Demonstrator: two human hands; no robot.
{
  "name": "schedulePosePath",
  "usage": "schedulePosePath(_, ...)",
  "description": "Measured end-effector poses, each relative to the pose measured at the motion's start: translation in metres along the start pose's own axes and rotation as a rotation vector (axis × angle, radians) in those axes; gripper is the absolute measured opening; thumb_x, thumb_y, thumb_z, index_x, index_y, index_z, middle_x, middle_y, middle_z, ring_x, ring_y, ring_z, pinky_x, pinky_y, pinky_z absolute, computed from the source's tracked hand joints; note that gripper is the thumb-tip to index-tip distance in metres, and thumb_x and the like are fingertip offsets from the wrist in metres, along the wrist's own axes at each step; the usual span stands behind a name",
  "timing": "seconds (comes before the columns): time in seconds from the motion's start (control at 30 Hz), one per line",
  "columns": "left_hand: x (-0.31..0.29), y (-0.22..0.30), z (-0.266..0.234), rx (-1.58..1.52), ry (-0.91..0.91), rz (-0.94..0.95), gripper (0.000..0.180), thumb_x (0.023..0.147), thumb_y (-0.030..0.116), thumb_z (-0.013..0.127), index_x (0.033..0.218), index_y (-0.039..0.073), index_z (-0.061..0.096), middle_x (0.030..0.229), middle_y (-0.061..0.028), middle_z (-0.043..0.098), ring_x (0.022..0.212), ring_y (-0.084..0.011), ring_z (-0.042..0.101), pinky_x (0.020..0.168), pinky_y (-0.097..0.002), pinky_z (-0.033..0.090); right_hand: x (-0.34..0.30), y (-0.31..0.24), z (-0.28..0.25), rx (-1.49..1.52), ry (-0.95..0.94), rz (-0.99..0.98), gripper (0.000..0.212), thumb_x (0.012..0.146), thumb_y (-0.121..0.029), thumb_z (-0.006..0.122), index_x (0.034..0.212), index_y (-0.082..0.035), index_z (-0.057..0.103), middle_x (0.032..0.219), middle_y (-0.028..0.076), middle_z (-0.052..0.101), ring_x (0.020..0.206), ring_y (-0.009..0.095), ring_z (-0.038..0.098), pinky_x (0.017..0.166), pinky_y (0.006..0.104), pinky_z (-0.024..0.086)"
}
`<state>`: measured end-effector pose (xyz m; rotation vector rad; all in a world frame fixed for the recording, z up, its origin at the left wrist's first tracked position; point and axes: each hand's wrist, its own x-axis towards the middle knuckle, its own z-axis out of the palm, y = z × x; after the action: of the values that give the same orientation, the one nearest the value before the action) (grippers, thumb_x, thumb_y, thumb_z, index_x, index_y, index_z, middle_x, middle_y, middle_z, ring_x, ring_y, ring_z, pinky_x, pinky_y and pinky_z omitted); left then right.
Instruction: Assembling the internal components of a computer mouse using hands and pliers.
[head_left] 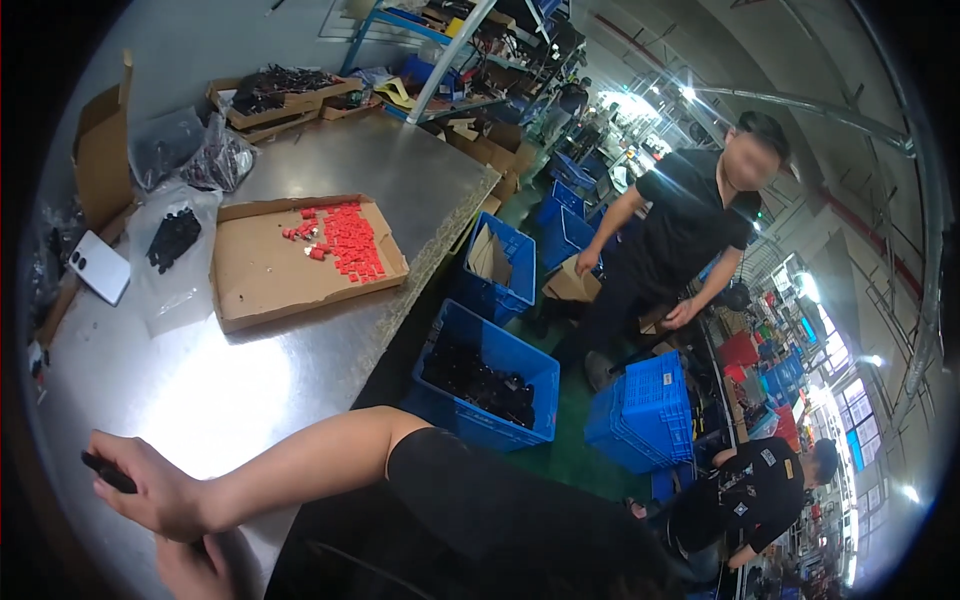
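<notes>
My right arm, in a black sleeve, reaches across to the lower left. My right hand point(150, 492) is closed around a small black object point(109, 473) that sticks out between the thumb and fingers. Its kind is not clear. Just below, my left hand point(190, 568) is partly hidden behind the right hand and wrist and fades into the dark rim, so its fingers do not show. Both hands are above the near part of a shiny metal-topped table point(330, 370). Beyond them lies a shallow cardboard box point(262, 262) with many small red parts point(350, 240) and a few whitish ones.
A white phone point(99, 267) and a clear bag with black parts point(174, 240) lie left of the box. Cartons of dark parts point(285, 95) stand at the back. Blue crates point(485, 375) line the floor along the table's right edge. One person point(690, 210) stands beyond them; another point(750, 495) bends at right.
</notes>
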<state>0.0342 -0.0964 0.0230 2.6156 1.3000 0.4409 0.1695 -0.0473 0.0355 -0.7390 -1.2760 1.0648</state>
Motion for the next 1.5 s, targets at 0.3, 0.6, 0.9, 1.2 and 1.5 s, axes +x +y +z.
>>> schedulePosePath(0.3, -0.009, -0.021, 0.015, 0.013, -0.032, 0.019, 0.043, 0.093, 0.033, 0.07, 0.116, -0.004, 0.07, 0.106, -0.032, 0.07, 0.097, -0.0508, 0.068, 0.085, -0.0573, 0.054, -0.011, -0.012, 0.003, -0.03, -0.113, -0.004, 0.021, 0.092, -0.015, 0.068, 0.102, -0.004, 0.054, 0.078, 0.011, 0.054, 0.074, 0.018, 0.048, 0.071, 0.0339, 0.042)
schedulePosePath(0.6, 0.002, -0.012, 0.022, -0.379, 0.178, 0.028, 0.052, 0.087, 0.024, 0.074, 0.131, -0.002, 0.064, 0.113, -0.028, 0.069, 0.1, -0.0481, 0.068, 0.088, -0.0526, 0.054, -0.029, -0.014, -0.01, 0.068, -0.152, -0.086, 0.053, 0.075, -0.045, 0.078, 0.099, -0.004, 0.054, 0.076, 0.003, 0.053, 0.069, 0.014, 0.051, 0.063, 0.0335, 0.04)
schedulePosePath(0.9, -0.013, -0.016, 0.018, -0.327, 0.204, -0.096, 0.066, 0.079, 0.014, 0.079, 0.141, 0.001, 0.06, 0.111, -0.0229, 0.068, 0.096, -0.0459, 0.068, 0.084, -0.0486, 0.057, 0.0, -0.005, -0.008, 0.589, -0.135, 0.085, 0.048, 0.09, -0.048, 0.068, 0.113, -0.007, 0.057, 0.087, 0.0, 0.055, 0.069, 0.004, 0.051, 0.06, 0.0196, 0.038)
schedulePosePath(1.2, 0.009, 0.002, -0.004, -0.25, 0.042, -0.048, 0.058, 0.085, 0.035, 0.079, 0.136, 0.013, 0.063, 0.091, -0.012, 0.065, 0.077, -0.0364, 0.069, 0.065, -0.0462, 0.055, -0.002, -0.038, -0.059, 0.435, -0.267, 0.155, 0.077, 0.091, -0.062, 0.057, 0.135, 0.0, 0.05, 0.094, 0.01, 0.06, 0.074, 0.013, 0.054, 0.069, 0.0264, 0.046)
schedulePosePath(1.5, 0.005, -0.009, -0.001, -0.263, 0.044, -0.114, 0.05, 0.083, 0.035, 0.08, 0.126, 0.014, 0.066, 0.088, -0.011, 0.066, 0.074, -0.0351, 0.071, 0.064, -0.0458, 0.057, -0.002, -0.031, -0.047, 0.372, -0.366, 0.076, 0.051, 0.094, -0.04, 0.064, 0.124, 0.001, 0.055, 0.087, 0.004, 0.059, 0.076, 0.008, 0.053, 0.072, 0.0246, 0.042)
